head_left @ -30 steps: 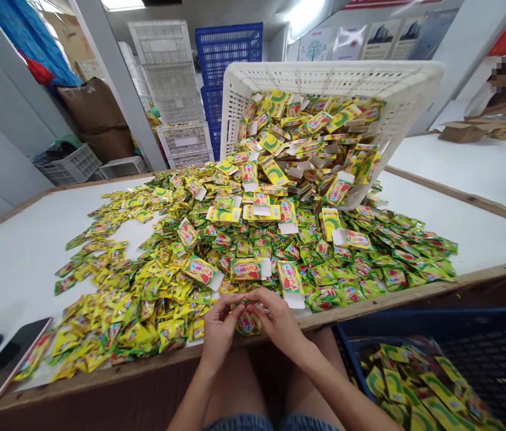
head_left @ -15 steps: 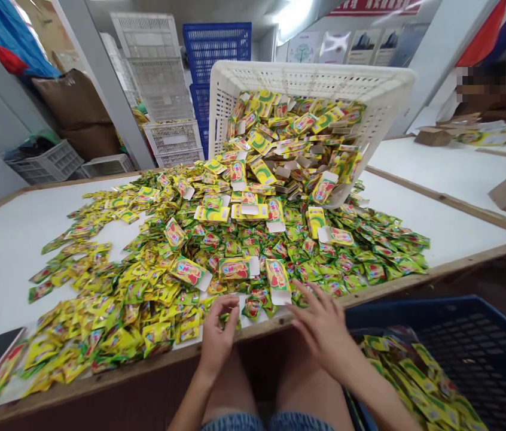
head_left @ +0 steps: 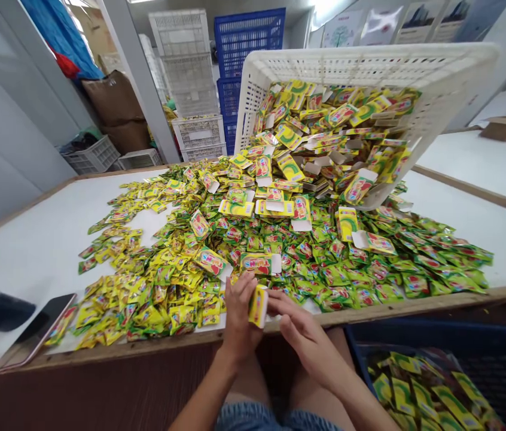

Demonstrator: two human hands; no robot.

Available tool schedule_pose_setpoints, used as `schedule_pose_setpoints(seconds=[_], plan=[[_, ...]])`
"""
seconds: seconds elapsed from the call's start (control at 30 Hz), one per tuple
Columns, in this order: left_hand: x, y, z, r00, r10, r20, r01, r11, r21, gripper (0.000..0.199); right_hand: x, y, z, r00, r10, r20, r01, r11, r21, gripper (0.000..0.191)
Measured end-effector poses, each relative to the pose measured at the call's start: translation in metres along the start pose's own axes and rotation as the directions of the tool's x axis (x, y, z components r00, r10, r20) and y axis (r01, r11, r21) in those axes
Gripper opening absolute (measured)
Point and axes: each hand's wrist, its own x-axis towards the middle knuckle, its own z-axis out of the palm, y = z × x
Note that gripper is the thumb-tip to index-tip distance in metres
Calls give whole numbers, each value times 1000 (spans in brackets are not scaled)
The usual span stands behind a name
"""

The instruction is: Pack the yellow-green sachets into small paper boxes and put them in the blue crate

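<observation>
My left hand (head_left: 238, 314) is closed around a small yellow carton (head_left: 258, 305) at the table's front edge, holding it up on end. Beside it, my right hand (head_left: 307, 338) reaches in with fingers stretched out and thumb apart, the fingertips at the carton's right side. Whether they press on it I cannot tell. Just beyond the hands lie another printed carton (head_left: 259, 263) with a white end flap and a tilted one (head_left: 213, 263). Green candy sachets (head_left: 334, 275) spread to the right, yellow sachets (head_left: 145, 293) to the left.
A tipped white basket (head_left: 360, 57) spills cartons onto the white table (head_left: 20, 233). A phone (head_left: 40, 326) and a dark cylindrical object (head_left: 2, 311) lie at left. Below right, a dark blue crate (head_left: 414, 335) holds filled packs. Stacked crates (head_left: 181, 66) stand behind.
The carton that lay between my hands is now raised in my left hand. My right hand has moved in towards it. The view has swung left, showing the dark cylindrical object.
</observation>
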Motion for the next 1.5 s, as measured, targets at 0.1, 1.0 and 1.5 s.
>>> schedule_pose_setpoints(seconds=[0.1, 1.0, 1.5], plan=[[6, -9, -21, 940, -323, -108, 310, 942, -126, 31, 19, 13, 19, 997, 43, -57, -41, 998, 42, 30], [-7, -37, -68, 574, -783, 239, 749, 385, -539, 52, 61, 82, 60, 972, 230, 53, -229, 973, -15, 21], [9, -2, -66, 548, -646, 531, 751, 101, -652, 41, 49, 65, 1, 947, 320, 9, -316, 931, 184, 30]])
